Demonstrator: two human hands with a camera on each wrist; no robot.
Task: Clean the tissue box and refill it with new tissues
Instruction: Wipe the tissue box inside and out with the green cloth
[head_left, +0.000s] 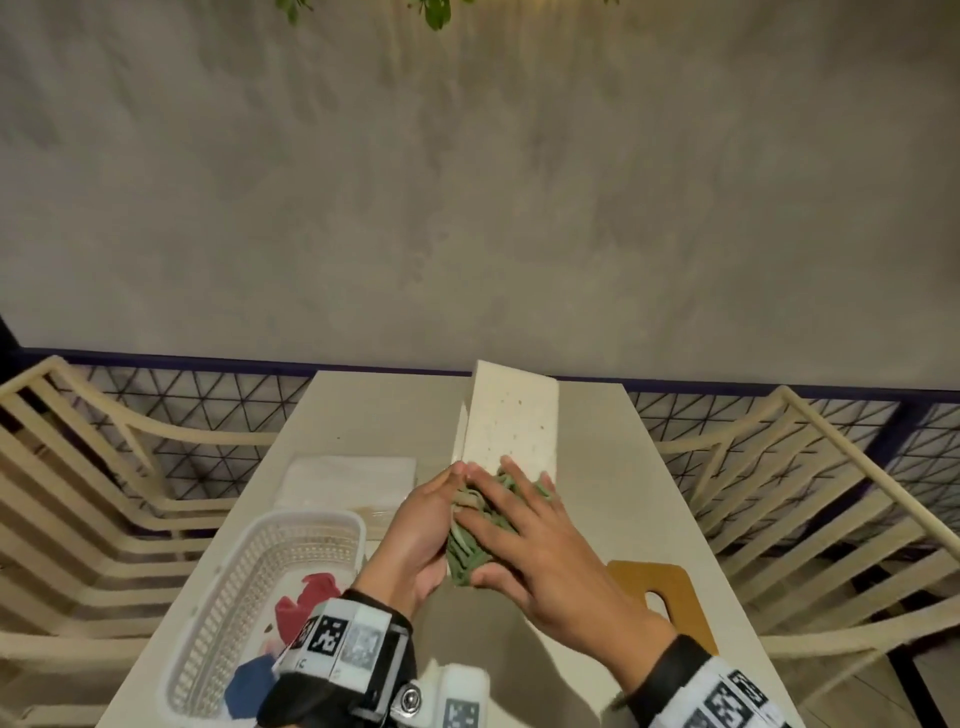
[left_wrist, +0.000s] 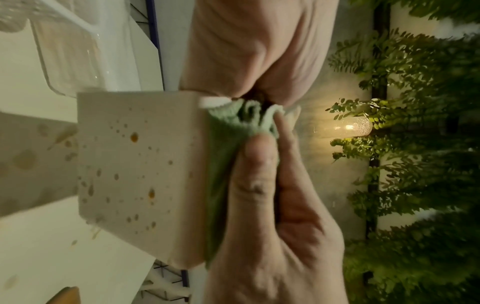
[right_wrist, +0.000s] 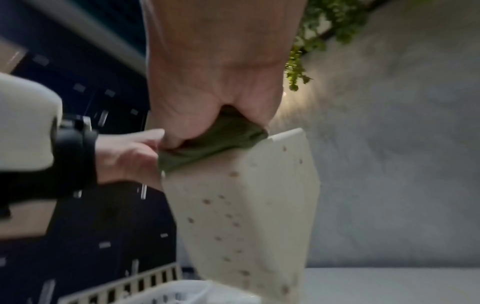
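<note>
A white tissue box (head_left: 514, 421) speckled with brown stains stands tilted on the table, its far end raised. My left hand (head_left: 415, 535) grips the near end of the box from the left. My right hand (head_left: 535, 545) holds a bunched green cloth (head_left: 470, 556) against the same end, fingers spread over it and thumb under it. In the left wrist view my thumb (left_wrist: 257, 164) lies beside the cloth (left_wrist: 228, 133) on the stained box (left_wrist: 135, 164). The right wrist view shows the cloth (right_wrist: 221, 142) crumpled under my palm on the box's (right_wrist: 246, 216) top edge.
A white slatted basket (head_left: 249, 571) with a red and a blue cloth sits at the near left. A stack of white tissues (head_left: 348, 478) lies behind it. A brown board with a cutout (head_left: 670, 592) rests at the right. Cream chairs flank the table (head_left: 623, 493).
</note>
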